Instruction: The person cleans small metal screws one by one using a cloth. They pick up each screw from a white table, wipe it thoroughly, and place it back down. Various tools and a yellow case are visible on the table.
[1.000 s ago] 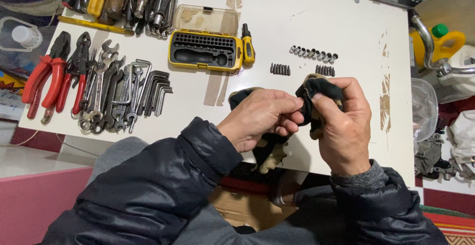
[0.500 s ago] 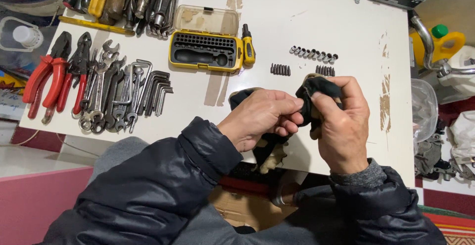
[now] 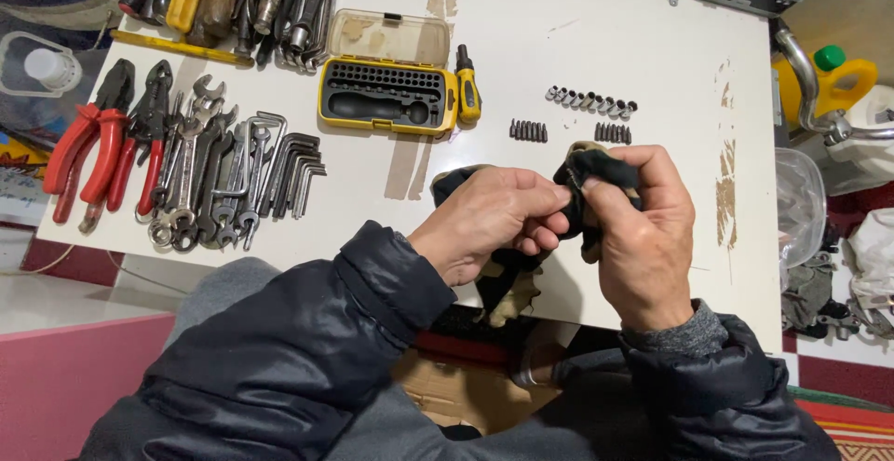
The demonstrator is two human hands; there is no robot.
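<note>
Both hands: left hand point(image 3: 489, 219), right hand point(image 3: 643, 237) pinch crumpled dark cloth point(image 3: 596, 170) (soft, bunched).

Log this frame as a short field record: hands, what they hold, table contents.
left hand: pinches the dark cloth beside the right
right hand: grips the dark, black-and-tan cloth
surface: white table
left of hands: red-handled pliers, steel wrenches
ahead: open yellow bit case, loose bits in rows
</note>
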